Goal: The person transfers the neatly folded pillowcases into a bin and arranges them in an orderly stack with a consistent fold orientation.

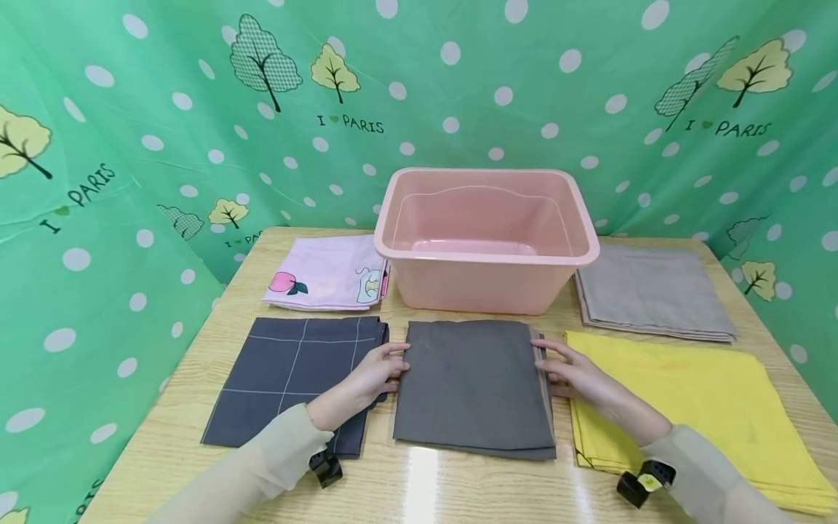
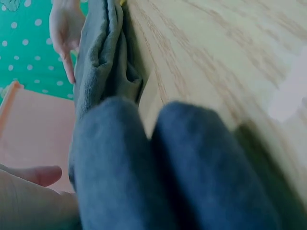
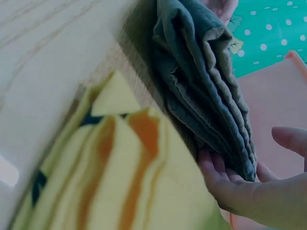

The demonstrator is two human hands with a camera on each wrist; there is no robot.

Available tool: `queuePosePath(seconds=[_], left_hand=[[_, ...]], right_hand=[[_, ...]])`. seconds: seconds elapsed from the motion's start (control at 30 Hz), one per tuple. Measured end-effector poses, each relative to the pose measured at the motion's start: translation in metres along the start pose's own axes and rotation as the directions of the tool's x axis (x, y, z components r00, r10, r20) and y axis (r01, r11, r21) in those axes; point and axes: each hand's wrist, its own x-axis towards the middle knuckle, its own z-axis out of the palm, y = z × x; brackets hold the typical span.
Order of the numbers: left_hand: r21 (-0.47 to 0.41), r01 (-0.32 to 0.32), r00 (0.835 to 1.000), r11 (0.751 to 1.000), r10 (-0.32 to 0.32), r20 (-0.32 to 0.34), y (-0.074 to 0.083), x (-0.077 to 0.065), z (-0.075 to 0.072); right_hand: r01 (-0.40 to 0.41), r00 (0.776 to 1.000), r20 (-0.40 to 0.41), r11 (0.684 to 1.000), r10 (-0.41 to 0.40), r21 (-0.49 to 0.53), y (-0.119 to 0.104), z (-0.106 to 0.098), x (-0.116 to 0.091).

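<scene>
A folded dark grey cloth lies in front of the bin. My left hand is at its left edge, fingers extended toward the cloth. Against the right edge, my right hand touches the cloth with spread fingers. In the right wrist view, fingers of the right hand reach under the folded layers, while one digit stands apart above. The left wrist view shows part of the left hand beside the grey cloth; its contact there is partly hidden.
A pink bin stands behind the grey cloth. Around it lie a navy checked cloth, a pink printed cloth, a light grey cloth and a yellow cloth. A green dotted curtain hangs around the wooden table.
</scene>
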Motion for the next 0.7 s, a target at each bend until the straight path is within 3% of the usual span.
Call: queuePosePath(seconds=[0.27,0.7], left_hand=[[-0.048,0.015,1.000,0.999,-0.014,0.024,-0.0006,-0.0002,0.0016],[-0.067,-0.004,1.000,0.998,0.003,-0.006,0.0008,-0.0014,0.0049]], right_hand=[[0.010,1.000,0.017,1.000,-0.011,0.030,0.0021,0.0026,0.0039],[0.020,1.000,0.005,0.997,-0.021,0.073,0.0004,0.0057,0.0032]])
